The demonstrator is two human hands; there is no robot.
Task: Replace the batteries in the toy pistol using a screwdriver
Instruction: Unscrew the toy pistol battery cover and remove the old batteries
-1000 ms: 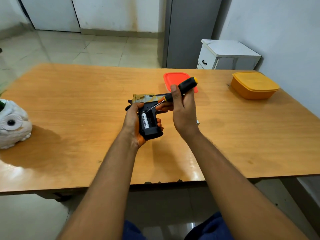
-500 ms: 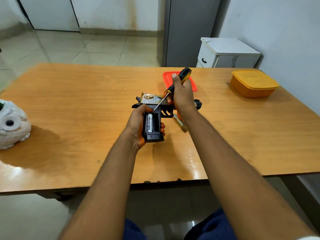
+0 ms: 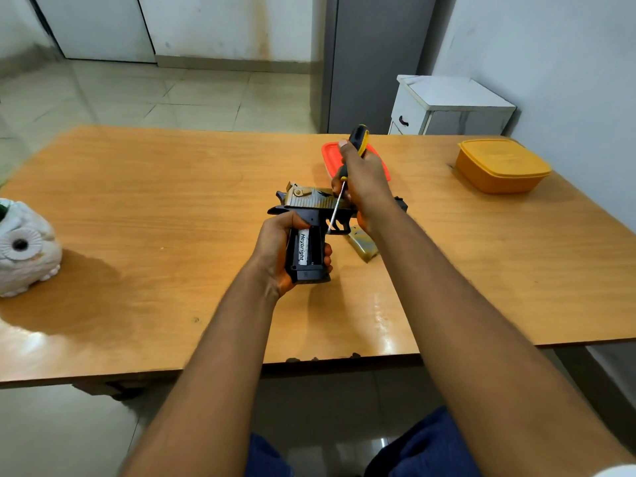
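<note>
The toy pistol (image 3: 309,204) is held above the table (image 3: 172,218), grip toward you, compartment open with 1 white battery (image 3: 303,247) seated inside. Your left hand (image 3: 275,249) wraps the grip. Your right hand (image 3: 361,182) grips the screwdriver (image 3: 358,139), its tip by the trigger guard. A small cover (image 3: 361,244) lies just beside; a red lid (image 3: 328,156) and an orange container (image 3: 500,165) sit farther off
</note>
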